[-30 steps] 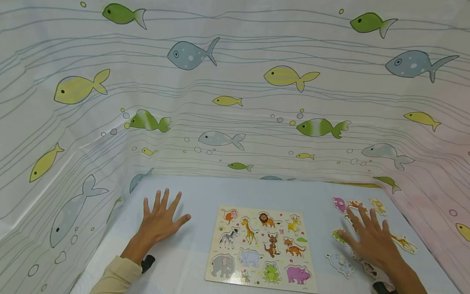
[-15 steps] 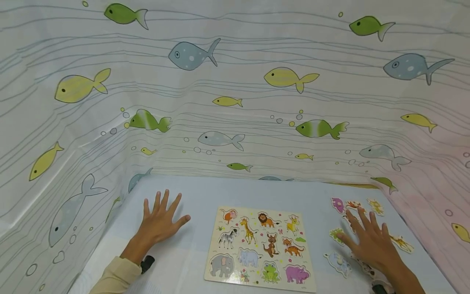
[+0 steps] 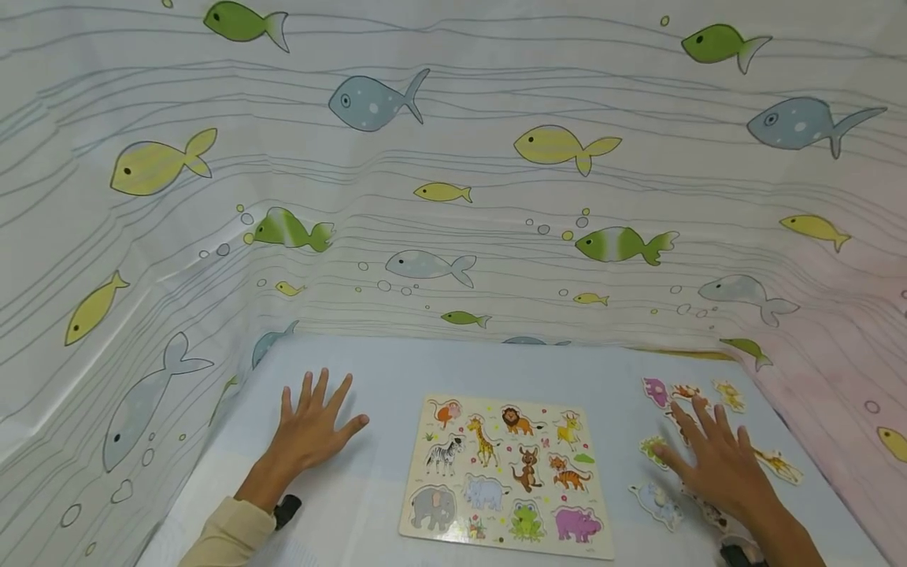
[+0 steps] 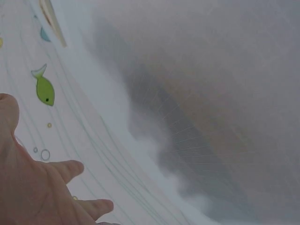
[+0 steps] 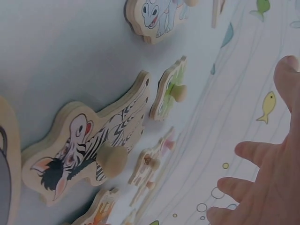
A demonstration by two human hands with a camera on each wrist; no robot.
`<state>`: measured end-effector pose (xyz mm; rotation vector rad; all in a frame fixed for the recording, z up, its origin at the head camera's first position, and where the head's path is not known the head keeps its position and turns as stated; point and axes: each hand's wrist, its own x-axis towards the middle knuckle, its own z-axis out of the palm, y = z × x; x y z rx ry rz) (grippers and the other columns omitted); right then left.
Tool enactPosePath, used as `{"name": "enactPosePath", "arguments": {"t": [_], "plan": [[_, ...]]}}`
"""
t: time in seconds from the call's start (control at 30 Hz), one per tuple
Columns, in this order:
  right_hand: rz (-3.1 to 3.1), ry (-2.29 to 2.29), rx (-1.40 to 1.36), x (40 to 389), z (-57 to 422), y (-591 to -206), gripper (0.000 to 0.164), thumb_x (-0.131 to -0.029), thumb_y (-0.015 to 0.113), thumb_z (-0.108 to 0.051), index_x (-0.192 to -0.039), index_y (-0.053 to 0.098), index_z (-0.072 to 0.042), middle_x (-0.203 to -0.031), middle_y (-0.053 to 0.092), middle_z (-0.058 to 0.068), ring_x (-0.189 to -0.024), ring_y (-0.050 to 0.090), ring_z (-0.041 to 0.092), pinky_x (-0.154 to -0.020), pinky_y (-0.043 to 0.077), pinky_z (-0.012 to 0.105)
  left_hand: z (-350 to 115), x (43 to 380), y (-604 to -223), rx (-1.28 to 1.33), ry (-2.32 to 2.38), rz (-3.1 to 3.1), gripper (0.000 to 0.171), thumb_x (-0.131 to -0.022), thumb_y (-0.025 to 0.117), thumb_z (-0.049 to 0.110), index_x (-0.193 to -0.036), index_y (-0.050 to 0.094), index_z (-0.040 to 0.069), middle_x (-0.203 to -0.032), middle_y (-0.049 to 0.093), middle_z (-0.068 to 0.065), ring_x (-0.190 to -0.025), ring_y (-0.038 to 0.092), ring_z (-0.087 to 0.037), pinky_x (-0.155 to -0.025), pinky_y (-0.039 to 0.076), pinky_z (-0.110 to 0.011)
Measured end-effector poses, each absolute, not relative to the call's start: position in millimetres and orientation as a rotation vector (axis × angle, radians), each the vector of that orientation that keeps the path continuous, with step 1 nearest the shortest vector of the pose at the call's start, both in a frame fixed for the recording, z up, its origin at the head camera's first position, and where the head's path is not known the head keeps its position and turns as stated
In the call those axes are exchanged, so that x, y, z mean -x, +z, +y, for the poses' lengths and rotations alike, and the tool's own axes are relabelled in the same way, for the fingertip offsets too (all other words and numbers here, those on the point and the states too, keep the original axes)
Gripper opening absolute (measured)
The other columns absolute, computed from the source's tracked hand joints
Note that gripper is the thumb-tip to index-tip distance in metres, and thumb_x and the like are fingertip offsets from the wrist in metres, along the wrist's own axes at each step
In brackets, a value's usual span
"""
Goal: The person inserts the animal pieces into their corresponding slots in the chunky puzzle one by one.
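Observation:
My left hand (image 3: 312,429) is held over the table left of an animal puzzle board (image 3: 485,408), fingers spread and holding nothing. In the left wrist view the same hand (image 4: 40,187) shows with extended fingers. My right hand (image 3: 723,468) spreads over loose puzzle pieces on the right and partly hides some. Around it lie a purple hippo piece (image 3: 655,392), a green frog piece (image 3: 650,450), a blue elephant piece (image 3: 657,505) and a giraffe piece (image 3: 781,466). A knobbed zebra piece (image 5: 70,159) appears beside the right hand (image 5: 276,173) in the right wrist view.
The pale table (image 3: 354,504) bears the board near its front middle. Behind and on both sides hangs a white fish-patterned covering (image 3: 453,228). A yellow animal piece (image 3: 728,395) lies near the far right corner. Dark bands (image 3: 286,510) circle the wrists.
Both hands stay spread in nearly the same places. The head view shifts very slightly; the board and pieces keep their places on the table.

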<state>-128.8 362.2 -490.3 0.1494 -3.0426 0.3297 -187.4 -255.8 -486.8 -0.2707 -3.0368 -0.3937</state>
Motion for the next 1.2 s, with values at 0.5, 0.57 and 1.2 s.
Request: {"name": "enactPosePath", "arguments": {"t": [0.5,0.57,1.2], "plan": [[-3.133,0.527,-0.092,115,362,-486,0.091,-0.095,0.056,-0.061,-0.161,0.015,-0.012,-0.167,0.004,0.025,-0.147,0.005,0.059,-0.087,0.031,0.087,-249,188,-494,0.352,-0.519,-3.077,0.081,-0.095,0.051,0.064,-0.157,0.033,0.016,-0.160,0.028,-0.030,-0.148,0.015,-0.056,-0.114,0.014,-0.077],[-3.111,0.607,-0.158,112,363,-486,0.090,-0.094,0.061,-0.055,-0.161,0.017,-0.013,-0.167,0.006,0.025,-0.147,0.004,0.059,-0.086,0.030,0.087,-247,188,-495,0.368,-0.567,-3.074,0.079,-0.096,0.051,0.062,-0.157,0.034,0.015,-0.160,0.029,-0.028,-0.149,0.015,-0.055,-0.116,0.016,-0.075],[-2.927,0.724,-0.788,100,370,-507,0.047,-0.086,0.074,-0.036,-0.128,0.068,-0.019,-0.125,0.072,0.002,-0.117,0.054,-0.013,-0.080,0.056,0.013,-225,186,-498,0.509,-0.995,-3.130,0.071,-0.099,0.057,0.048,-0.155,0.036,0.012,-0.163,0.027,-0.023,-0.154,0.013,-0.043,-0.125,0.011,-0.061]]}}
